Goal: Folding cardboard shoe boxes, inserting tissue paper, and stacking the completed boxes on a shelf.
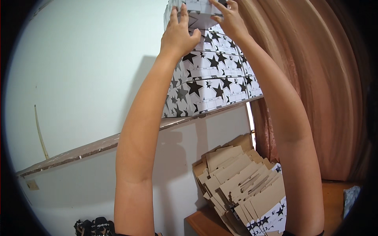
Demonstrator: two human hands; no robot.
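Both my arms reach up toward a star-printed cardboard box at the top of a stack. My left hand presses against its left and near side, fingers pointing up and thumb out to the right. On the box's right side rests my right hand, fingers bent around the corner. The upper part of this box is cut off by the picture's edge. Below it, more white boxes with black and grey stars are stacked in several rows on a narrow ledge.
Flattened brown cardboard pieces, some star-printed, lean in a pile on a wooden table below the ledge. A brown curtain hangs at the right. Black items lie at the lower left. A pale wall stands behind.
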